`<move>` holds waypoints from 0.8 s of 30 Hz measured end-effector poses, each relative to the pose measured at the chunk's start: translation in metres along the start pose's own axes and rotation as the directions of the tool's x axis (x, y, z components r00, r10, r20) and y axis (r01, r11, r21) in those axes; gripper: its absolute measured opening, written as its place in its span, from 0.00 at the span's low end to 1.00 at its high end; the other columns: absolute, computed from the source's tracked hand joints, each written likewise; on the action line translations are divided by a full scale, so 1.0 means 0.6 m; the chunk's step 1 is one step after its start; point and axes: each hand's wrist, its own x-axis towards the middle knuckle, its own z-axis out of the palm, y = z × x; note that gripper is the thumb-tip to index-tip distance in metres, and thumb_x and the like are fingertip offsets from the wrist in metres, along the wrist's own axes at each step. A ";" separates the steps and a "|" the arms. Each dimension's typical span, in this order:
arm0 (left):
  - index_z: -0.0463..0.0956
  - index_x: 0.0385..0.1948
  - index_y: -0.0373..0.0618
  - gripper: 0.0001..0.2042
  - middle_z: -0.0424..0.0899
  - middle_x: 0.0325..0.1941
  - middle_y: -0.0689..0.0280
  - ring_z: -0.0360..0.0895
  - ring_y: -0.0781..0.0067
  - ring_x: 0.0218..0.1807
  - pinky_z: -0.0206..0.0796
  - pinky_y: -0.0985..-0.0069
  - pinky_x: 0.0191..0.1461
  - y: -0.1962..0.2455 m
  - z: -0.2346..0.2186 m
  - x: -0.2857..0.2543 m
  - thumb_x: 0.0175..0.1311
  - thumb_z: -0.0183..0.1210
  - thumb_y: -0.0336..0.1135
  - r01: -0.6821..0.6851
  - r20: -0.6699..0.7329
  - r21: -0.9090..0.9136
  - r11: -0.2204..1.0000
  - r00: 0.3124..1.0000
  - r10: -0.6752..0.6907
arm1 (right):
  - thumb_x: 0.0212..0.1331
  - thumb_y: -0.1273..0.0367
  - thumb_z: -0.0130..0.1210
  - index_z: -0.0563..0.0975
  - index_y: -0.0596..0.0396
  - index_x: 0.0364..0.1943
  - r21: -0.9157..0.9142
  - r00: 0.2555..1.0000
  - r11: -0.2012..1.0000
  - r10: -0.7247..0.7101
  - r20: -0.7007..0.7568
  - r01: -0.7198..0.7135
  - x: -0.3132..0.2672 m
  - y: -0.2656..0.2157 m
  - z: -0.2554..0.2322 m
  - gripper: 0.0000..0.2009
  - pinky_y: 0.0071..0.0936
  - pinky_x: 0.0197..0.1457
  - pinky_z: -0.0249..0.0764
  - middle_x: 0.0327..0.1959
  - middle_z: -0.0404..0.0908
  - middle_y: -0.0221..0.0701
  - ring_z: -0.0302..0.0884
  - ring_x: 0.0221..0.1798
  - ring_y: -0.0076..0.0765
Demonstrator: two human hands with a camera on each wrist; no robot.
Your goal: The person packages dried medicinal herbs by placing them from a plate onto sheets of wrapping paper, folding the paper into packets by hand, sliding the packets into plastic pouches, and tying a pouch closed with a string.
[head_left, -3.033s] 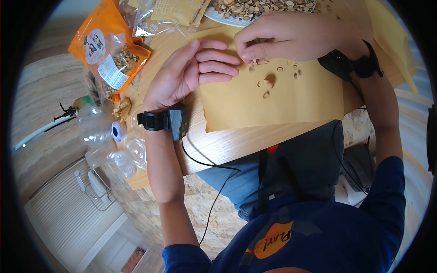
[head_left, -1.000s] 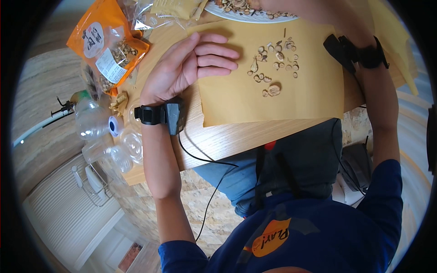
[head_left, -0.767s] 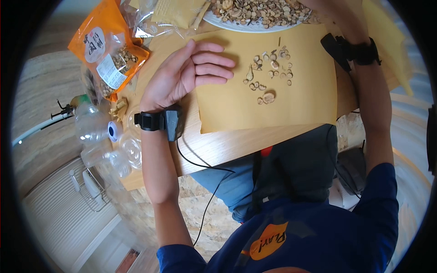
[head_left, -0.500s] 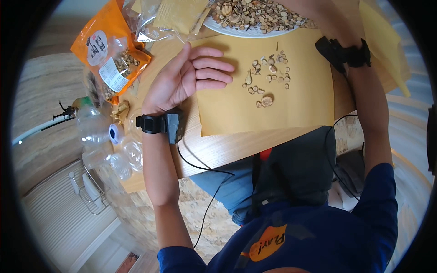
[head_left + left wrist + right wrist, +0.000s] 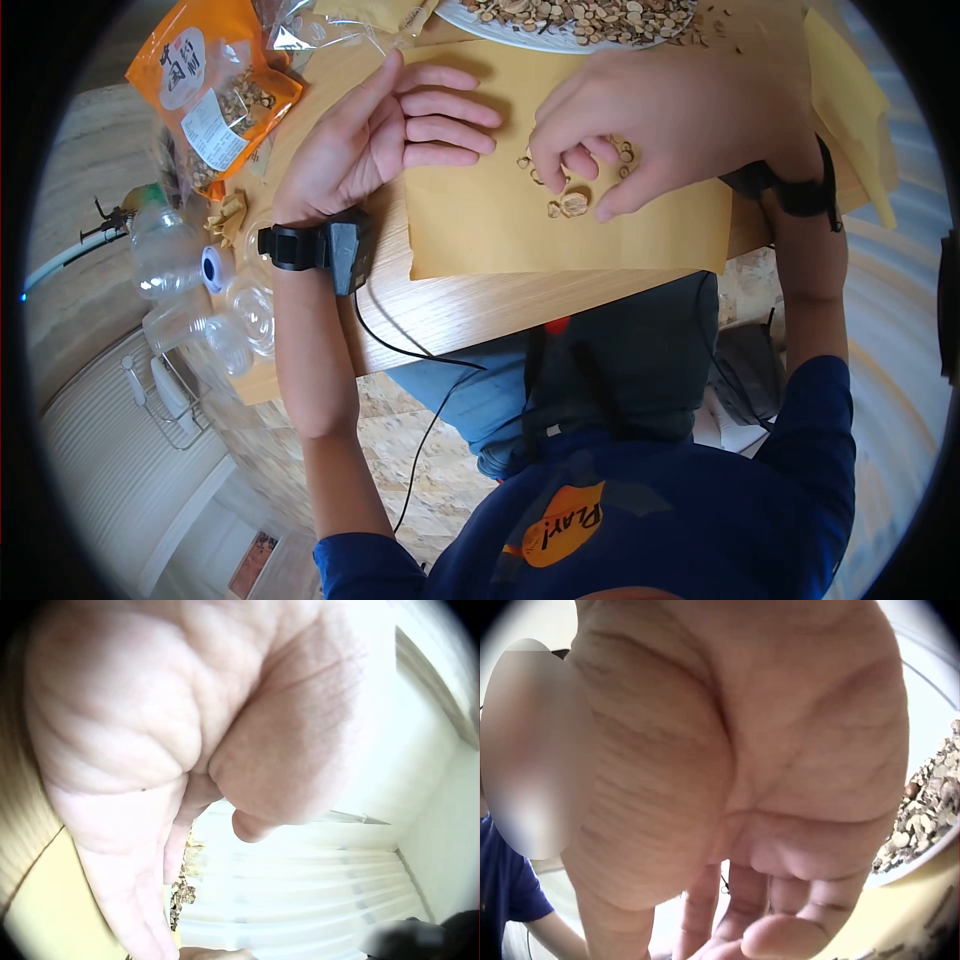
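In the head view, my left hand [image 5: 390, 140] lies palm up at the left edge of a yellow paper sheet [image 5: 470, 235], its fingers straight and holding nothing. Over the middle of that sheet is my right hand [image 5: 665, 125], palm down, fingers bent and thumb apart from the forefinger. No object shows between them. Beneath this hand are small dried slices, partly hidden by it; a larger tan dried slice [image 5: 574, 204] shows just beyond its fingertips. A white plate [image 5: 545, 43] heaped with dried slices [image 5: 922, 814] stands behind the sheet.
An orange printed bag [image 5: 165, 75] of dried slices stands at the back left, beside a clear plastic packet [image 5: 310, 32]. Clear plastic containers [image 5: 165, 250] crowd the table's left end. Another yellow sheet [image 5: 850, 115] lies at the right. A cable [image 5: 400, 347] trails from the left wrist.
My right hand first left the paper toward the plate, then came back over the slices. More small slices lie on the sheet than at first. The left hand has kept its pose.
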 end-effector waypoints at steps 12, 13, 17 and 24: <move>0.64 0.68 0.32 0.33 0.79 0.63 0.42 0.83 0.54 0.60 0.77 0.64 0.66 0.000 0.007 -0.003 0.86 0.29 0.57 -0.005 -0.017 0.068 0.998 1.000 0.006 | 0.51 0.70 0.66 0.82 0.52 0.36 -0.030 0.978 0.984 0.176 0.113 -0.174 0.000 0.029 0.002 0.08 0.26 0.27 0.67 0.21 0.76 0.25 0.71 0.22 0.25; 0.64 0.68 0.32 0.33 0.79 0.63 0.42 0.83 0.54 0.60 0.77 0.64 0.66 0.001 0.008 -0.002 0.86 0.29 0.57 -0.004 -0.019 0.075 0.997 1.000 0.006 | 0.53 0.70 0.66 0.83 0.52 0.36 -0.036 0.989 0.988 0.150 -0.020 -0.151 -0.002 0.024 -0.009 0.07 0.25 0.28 0.69 0.21 0.77 0.26 0.73 0.22 0.26; 0.64 0.68 0.33 0.32 0.79 0.63 0.43 0.84 0.54 0.60 0.78 0.64 0.66 0.000 0.002 -0.001 0.86 0.30 0.57 -0.004 0.003 0.080 0.997 1.000 0.004 | 0.56 0.73 0.69 0.84 0.56 0.39 -0.198 0.836 0.888 0.285 -0.469 -0.414 -0.006 0.007 -0.041 0.08 0.22 0.26 0.62 0.18 0.73 0.25 0.64 0.20 0.21; 0.62 0.72 0.32 0.28 0.78 0.65 0.42 0.82 0.48 0.63 0.82 0.55 0.60 0.005 0.023 -0.015 0.87 0.32 0.49 0.063 0.056 0.186 0.981 0.996 -0.074 | 0.57 0.74 0.66 0.83 0.56 0.40 -0.251 0.694 0.873 0.129 -0.709 -0.418 -0.011 0.047 -0.066 0.07 0.24 0.27 0.63 0.17 0.71 0.25 0.65 0.20 0.22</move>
